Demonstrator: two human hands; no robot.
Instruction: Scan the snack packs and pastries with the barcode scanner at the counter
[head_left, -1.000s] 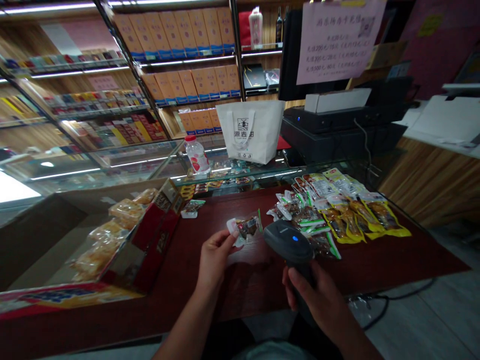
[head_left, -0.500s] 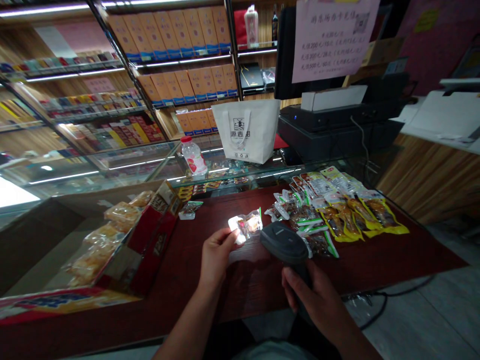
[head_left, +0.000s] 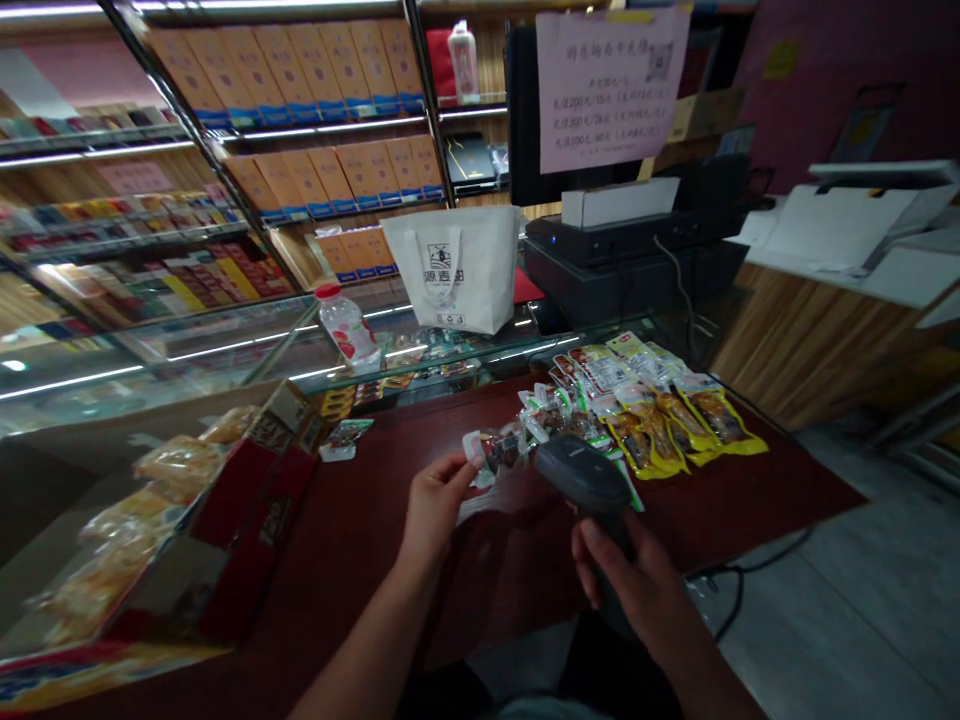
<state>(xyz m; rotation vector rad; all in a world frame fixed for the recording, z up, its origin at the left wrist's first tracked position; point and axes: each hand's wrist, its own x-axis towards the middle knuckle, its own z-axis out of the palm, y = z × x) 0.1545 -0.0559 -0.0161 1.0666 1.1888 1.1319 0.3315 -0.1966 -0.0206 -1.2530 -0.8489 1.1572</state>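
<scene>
Between thumb and fingers, my left hand [head_left: 435, 500] pinches the edge of a small clear snack packet [head_left: 501, 450] above the dark red tabletop. My right hand [head_left: 626, 570] is wrapped round the handle of a black barcode scanner [head_left: 585, 475], its head close to the packet's right side. Behind the scanner lies a pile of similar small packets [head_left: 555, 405], partly covered by it. Yellow-edged snack packs [head_left: 667, 425] lie in a row to the right of the pile. One more small packet [head_left: 346, 437] lies alone to the left.
At left stands an open carton [head_left: 247, 520] with wrapped bread inside. Along the glass counter are a red-capped bottle [head_left: 347, 325], a white bag [head_left: 457, 265] and a black register [head_left: 630, 255] below a monitor. A cable [head_left: 739, 600] hangs at the table's right edge.
The bright scanner light on the packet has gone out. My view has turned right, so the surroundings sit further left. The left hand's packet now appears closer to the pile.
</scene>
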